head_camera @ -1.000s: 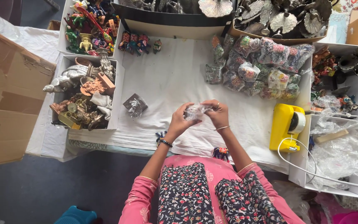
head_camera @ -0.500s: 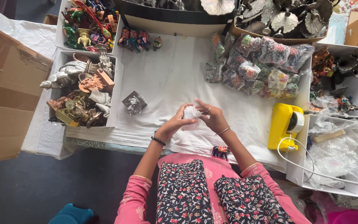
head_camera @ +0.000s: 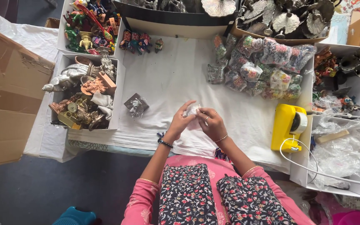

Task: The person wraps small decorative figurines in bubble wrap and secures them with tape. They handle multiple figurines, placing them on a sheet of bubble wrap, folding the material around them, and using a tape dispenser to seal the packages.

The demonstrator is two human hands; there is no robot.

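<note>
Both hands meet over the white cloth (head_camera: 167, 83) in the head view. My left hand (head_camera: 181, 121) and right hand (head_camera: 212, 123) are closed together on a small clear packet (head_camera: 192, 111), fingers pinching it from either side, just above the cloth near its front edge. What is inside the packet I cannot tell.

Left of my hands a wrapped figure (head_camera: 136, 105) lies alone on the cloth. Beyond it a white tray (head_camera: 117, 89) holds metal figurines. Far across the cloth sits a pile of bagged trinkets (head_camera: 259, 68). To my right a yellow tape dispenser (head_camera: 287, 127) stands at the cloth's edge, with a white cord (head_camera: 313, 168) running from it. A cardboard box (head_camera: 9, 91) stands at far left.
</note>
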